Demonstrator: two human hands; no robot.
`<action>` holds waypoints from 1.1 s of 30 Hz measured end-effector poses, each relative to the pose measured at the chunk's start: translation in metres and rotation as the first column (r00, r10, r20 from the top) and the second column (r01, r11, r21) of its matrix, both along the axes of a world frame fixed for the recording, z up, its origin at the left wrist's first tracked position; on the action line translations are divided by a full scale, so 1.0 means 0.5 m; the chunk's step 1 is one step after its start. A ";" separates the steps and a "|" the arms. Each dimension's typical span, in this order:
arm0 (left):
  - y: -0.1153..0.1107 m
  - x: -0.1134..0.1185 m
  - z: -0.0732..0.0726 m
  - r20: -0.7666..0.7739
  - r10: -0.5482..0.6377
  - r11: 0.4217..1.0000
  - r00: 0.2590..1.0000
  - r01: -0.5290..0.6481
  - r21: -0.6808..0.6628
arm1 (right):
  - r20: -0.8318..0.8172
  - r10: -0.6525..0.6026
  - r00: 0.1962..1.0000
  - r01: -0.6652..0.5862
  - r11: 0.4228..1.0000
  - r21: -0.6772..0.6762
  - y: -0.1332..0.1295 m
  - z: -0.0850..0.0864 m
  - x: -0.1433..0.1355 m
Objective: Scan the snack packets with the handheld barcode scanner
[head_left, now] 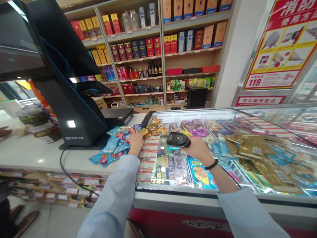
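My right hand [198, 150] grips a black barcode scanner [177, 140] above the glass top of a chest freezer [148, 158]. The scanner's head points left. My left hand [136, 141] rests palm down at the freezer's left edge, its fingers reaching forward over small snack packets. Blue and red snack packets [115, 145] lie in a heap on the counter, just left of that hand. Small gold and orange packets [155, 127] are on the glass to its right. What lies under the left fingertips is hidden.
A black checkout terminal [74, 109] stands on the white counter [47, 158], its cable hanging over the front. Large gold packets [252, 147] are piled at the freezer's right. Shelves of boxes [138, 49] line the back. Another person's hand [5, 131] shows far left.
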State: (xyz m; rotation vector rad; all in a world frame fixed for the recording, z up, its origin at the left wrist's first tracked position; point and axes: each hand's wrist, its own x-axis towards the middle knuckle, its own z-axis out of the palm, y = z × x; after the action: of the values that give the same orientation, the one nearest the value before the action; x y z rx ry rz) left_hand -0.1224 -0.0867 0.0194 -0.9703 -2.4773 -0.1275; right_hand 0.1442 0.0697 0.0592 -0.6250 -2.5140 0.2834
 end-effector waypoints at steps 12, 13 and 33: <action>0.050 0.009 -0.006 -0.058 -0.079 0.995 0.995 0.082 0.051 | -0.107 0.074 0.992 -0.092 0.980 -0.175 0.021 -0.030 0.015; 0.057 0.021 -0.008 -0.049 -0.122 0.991 0.991 0.124 0.040 | -0.108 0.063 0.992 -0.082 0.980 -0.182 0.023 -0.030 0.016; 0.091 0.064 -0.005 0.632 -0.346 0.938 0.693 0.266 0.222 | -0.029 -0.036 0.999 0.034 0.998 -0.057 0.027 -0.025 0.023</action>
State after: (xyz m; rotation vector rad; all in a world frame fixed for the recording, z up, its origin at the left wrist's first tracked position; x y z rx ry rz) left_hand -0.0903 -0.0412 0.0168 -1.4873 -2.8435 -0.8639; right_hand 0.1556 0.0830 0.0469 -0.6812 -2.4715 0.3499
